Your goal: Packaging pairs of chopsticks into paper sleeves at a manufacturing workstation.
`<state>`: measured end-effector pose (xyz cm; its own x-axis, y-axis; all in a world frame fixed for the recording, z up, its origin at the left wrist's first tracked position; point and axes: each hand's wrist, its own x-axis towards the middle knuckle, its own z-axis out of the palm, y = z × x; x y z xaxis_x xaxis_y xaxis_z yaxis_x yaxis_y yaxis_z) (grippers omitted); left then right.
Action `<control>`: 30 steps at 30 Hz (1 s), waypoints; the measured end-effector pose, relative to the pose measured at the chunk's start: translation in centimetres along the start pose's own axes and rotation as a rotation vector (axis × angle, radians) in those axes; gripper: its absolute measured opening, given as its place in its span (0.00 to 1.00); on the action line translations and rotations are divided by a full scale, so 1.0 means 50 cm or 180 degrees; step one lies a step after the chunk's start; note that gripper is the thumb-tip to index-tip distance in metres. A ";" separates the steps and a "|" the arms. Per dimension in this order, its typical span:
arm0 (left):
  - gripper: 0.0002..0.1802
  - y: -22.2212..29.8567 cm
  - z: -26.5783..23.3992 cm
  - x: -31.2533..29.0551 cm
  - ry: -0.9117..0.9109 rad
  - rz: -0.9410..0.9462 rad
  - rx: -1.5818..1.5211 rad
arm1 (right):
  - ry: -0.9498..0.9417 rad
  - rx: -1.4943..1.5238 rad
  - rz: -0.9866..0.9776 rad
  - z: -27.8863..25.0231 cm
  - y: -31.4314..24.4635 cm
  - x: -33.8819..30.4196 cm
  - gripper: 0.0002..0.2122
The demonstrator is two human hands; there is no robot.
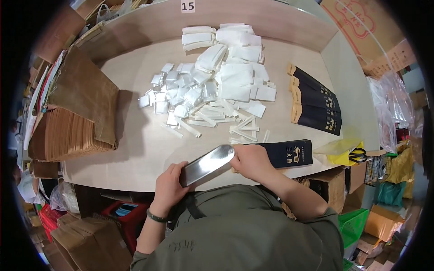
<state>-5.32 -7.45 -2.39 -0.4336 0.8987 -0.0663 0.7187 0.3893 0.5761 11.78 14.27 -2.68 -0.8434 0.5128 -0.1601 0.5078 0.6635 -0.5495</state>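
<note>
Between my two hands is a long, shiny silver tray-like piece (208,165) with a rounded far end, tilted up to the right over the table's front edge. My left hand (171,183) is closed on its lower left end. At the rounded end, my right hand (252,160) has its fingers curled against the rim. A black sleeve with gold print (289,153) lies just right of my right hand, its left end partly covered by that hand. Beyond my hands are loose off-white strips (205,118), small clear sachets (181,88) and a heap of white packets (235,79).
Several overlapping black sleeves (316,99) lie at the right. An open cardboard box of brown cards (81,97) stands at the left. Black-handled scissors (357,155) rest in a yellow holder (340,157) near the right corner. Low panels (144,29) border the table's back and right.
</note>
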 end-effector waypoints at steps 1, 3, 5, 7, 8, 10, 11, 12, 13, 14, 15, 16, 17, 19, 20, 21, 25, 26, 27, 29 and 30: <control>0.33 0.002 -0.009 0.000 -0.0218 -0.0010 0.0181 | -0.0156 0.0143 0.0195 -0.001 -0.004 0.002 0.08; 0.34 0.001 -0.029 0.008 -0.0350 0.0052 0.0291 | -0.0033 0.0128 0.0002 0.033 -0.020 0.004 0.08; 0.33 0.007 -0.040 0.022 -0.0621 0.0102 0.0363 | -0.0075 0.0137 -0.0263 0.055 -0.059 0.003 0.09; 0.34 0.009 -0.053 0.058 -0.0587 0.0462 0.0234 | -0.0190 0.0281 -0.0344 0.035 -0.060 0.017 0.09; 0.35 0.010 -0.059 0.077 -0.0565 0.0808 0.0078 | -0.0337 0.0412 -0.0418 0.019 -0.059 0.028 0.09; 0.32 0.002 -0.066 0.122 -0.0309 0.0964 0.0015 | 0.0149 0.0098 -0.0133 -0.025 -0.018 0.061 0.10; 0.30 0.000 -0.069 0.158 0.0026 0.0778 0.0261 | 0.0158 -0.0354 0.0053 -0.049 0.014 0.083 0.12; 0.27 -0.003 -0.070 0.193 0.0357 0.0570 0.0493 | 0.0040 -0.0734 -0.0079 -0.076 0.034 0.093 0.12; 0.25 0.002 -0.063 0.246 0.0595 0.0691 0.0491 | -0.0185 -0.0876 -0.0080 -0.077 0.059 0.096 0.11; 0.24 0.003 -0.057 0.300 0.0844 0.0793 0.0502 | -0.0414 -0.1011 -0.0100 -0.067 0.081 0.108 0.10; 0.24 -0.017 -0.043 0.353 0.1021 0.1119 0.0543 | -0.0384 -0.1058 -0.0131 -0.058 0.082 0.116 0.10; 0.24 -0.034 -0.031 0.389 0.1200 0.1435 0.0590 | -0.0318 -0.1016 -0.0312 -0.045 0.079 0.117 0.09; 0.23 -0.028 -0.027 0.408 0.0430 0.0759 0.0516 | -0.0245 -0.0981 -0.0465 -0.037 0.081 0.116 0.07; 0.22 -0.032 -0.020 0.425 0.0450 0.0794 0.0525 | -0.0182 -0.0650 -0.0524 -0.048 0.070 0.103 0.07; 0.21 -0.037 -0.017 0.428 0.0416 0.0802 0.0555 | -0.0211 -0.0366 -0.0523 -0.060 0.068 0.099 0.06; 0.20 -0.036 -0.017 0.427 0.0524 0.0981 0.0490 | -0.0187 -0.0389 -0.0522 -0.068 0.077 0.102 0.06; 0.13 -0.043 -0.019 0.428 0.0824 0.0912 -0.0086 | 0.0480 -0.0056 -0.0584 -0.097 0.086 0.152 0.07; 0.11 -0.051 -0.015 0.428 0.1170 0.0841 -0.0321 | 0.0930 -0.0105 -0.0629 -0.105 0.079 0.174 0.06; 0.09 -0.055 -0.013 0.427 0.1517 0.0773 -0.0559 | 0.1266 -0.0290 -0.1091 -0.103 0.090 0.205 0.04; 0.07 -0.034 -0.028 0.410 0.1432 0.0221 -0.0943 | 0.1303 -0.0467 -0.0806 -0.090 0.101 0.234 0.03; 0.05 -0.031 -0.037 0.396 0.1323 -0.0338 -0.1333 | 0.1325 -0.0636 -0.0503 -0.079 0.100 0.249 0.02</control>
<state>-16.05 9.35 -3.10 -0.7284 0.6718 0.1346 0.4210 0.2839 0.8615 4.51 26.12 -4.16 -0.7918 0.5446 0.2765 0.4372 0.8215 -0.3660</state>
